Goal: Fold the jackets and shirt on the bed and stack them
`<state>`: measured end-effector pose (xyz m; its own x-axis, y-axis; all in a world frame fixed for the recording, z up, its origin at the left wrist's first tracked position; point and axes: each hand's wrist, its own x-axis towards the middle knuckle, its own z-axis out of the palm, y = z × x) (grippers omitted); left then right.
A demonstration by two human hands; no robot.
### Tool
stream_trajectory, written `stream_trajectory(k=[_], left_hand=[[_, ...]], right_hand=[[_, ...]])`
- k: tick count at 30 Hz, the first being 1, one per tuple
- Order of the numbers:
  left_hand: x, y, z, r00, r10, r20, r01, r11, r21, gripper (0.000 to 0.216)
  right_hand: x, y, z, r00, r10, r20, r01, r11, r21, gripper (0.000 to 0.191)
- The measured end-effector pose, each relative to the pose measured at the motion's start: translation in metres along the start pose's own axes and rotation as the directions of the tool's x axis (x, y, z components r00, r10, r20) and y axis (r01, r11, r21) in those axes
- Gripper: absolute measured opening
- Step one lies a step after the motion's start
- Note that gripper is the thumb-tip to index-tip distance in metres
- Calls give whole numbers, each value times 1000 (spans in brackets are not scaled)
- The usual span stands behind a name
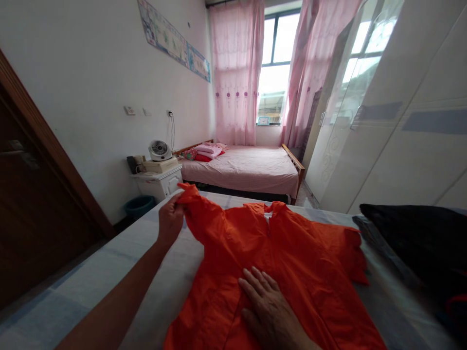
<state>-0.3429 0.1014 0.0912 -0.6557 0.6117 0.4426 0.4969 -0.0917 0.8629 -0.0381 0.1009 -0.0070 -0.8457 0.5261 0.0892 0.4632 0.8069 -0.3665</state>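
An orange shirt-like garment (233,243) lies spread on a bed with a pale checked sheet (109,287), its collar toward the far side. My left hand (170,218) pinches the end of the left sleeve and lifts it a little. Flat on the front of the garment rests my right hand (268,306), its fingers stretched out. The right sleeve (343,243) lies bent down on the sheet. The garment's lower edge runs out of view at the bottom.
Dark folded clothing (412,238) lies on the sheet at right. Beyond stands a second bed with a pink sheet (244,167). A white nightstand (158,182) carries a fan (159,150), beside a green bin (139,206). A white wardrobe (386,126) lines the right side.
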Motion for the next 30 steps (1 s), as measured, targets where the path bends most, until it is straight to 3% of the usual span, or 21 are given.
stream_trajectory(k=[2,3,5,8,10,12,15,19,23,25,27,30], left_hand=[[-9,17,-6,955,291,-51,-282,949,142,36],[-19,23,-9,889,458,12,-449,864,227,34],[-47,26,-12,671,690,273,-740,600,304,33],[-97,14,-16,361,727,584,-929,335,156,35],[-126,4,-18,253,713,654,-951,309,31,34],[-147,-2,-19,245,673,698,-920,388,-51,28],[-159,-3,-20,324,552,768,-845,534,-28,22],[-155,-1,-20,381,436,815,-794,606,47,23],[-147,0,-17,430,338,837,-712,697,85,23],[-145,3,-12,449,314,837,-689,718,101,23],[-146,6,-5,437,315,843,-692,716,90,23],[-150,12,7,398,332,855,-716,696,63,22]], right_hand=[[0,0,0,1000,3,1,-3,1000,-3,53],[1,0,0,1000,2,-1,-2,1000,-2,53],[1,-2,-1,1000,-3,-13,3,1000,6,53],[0,-7,-6,999,29,-22,-28,998,54,47],[-2,-11,-8,995,95,-5,-94,989,111,37],[-4,-14,-11,990,138,-18,-133,977,164,33],[-9,-15,-18,986,133,-96,-109,969,221,34],[-16,-12,-42,972,136,-192,-73,950,304,31],[-17,7,-65,845,300,-442,-242,953,183,32],[-15,22,-65,842,355,-406,-359,931,69,45],[-12,36,-58,881,387,-272,-400,917,8,57],[-5,43,-54,922,338,-189,-340,940,22,41]])
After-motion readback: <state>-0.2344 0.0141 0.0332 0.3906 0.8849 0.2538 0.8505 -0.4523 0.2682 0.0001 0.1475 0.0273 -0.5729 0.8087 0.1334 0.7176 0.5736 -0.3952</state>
